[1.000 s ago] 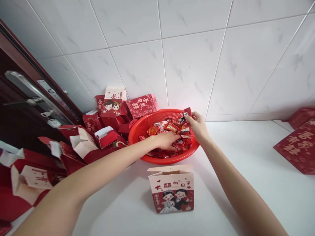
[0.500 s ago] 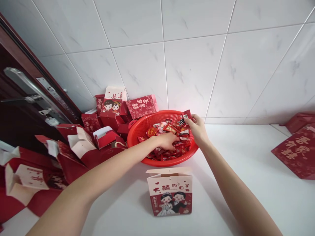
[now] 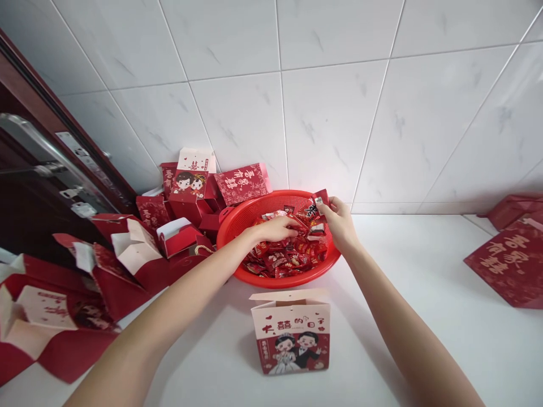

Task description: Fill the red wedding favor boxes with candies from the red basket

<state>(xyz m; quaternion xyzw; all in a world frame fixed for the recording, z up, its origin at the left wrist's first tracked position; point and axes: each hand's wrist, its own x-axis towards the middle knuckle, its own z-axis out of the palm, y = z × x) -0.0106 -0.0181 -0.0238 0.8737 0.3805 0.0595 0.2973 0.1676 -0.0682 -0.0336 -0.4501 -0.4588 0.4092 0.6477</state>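
Observation:
A red plastic basket point(image 3: 224, 237) full of small wrapped candies point(image 3: 292, 257) stands against the wall. Over the candies reaches my left hand point(image 3: 278, 228), fingers stretched and a little apart, their tips beside a red wrapper; no firm hold shows. At the basket's right rim, my right hand point(image 3: 340, 221) pinches a red candy packet point(image 3: 319, 198) with dark and white print between thumb and fingers. In front of the basket, a red and cream gift box point(image 3: 292, 333) with a cartoon couple stands upright, its top flap raised.
Several red gift boxes point(image 3: 146, 254), many with flaps open, crowd the left side beside a dark door with a metal handle point(image 3: 38, 141). More red boxes point(image 3: 509, 260) lie at the right on the white surface point(image 3: 407, 254). A tiled wall point(image 3: 331, 124) rises behind.
My left hand has risen from among the candies and shifted slightly left and back, uncovering more wrappers. My right hand keeps its packet in nearly the same place. The view has shifted slightly.

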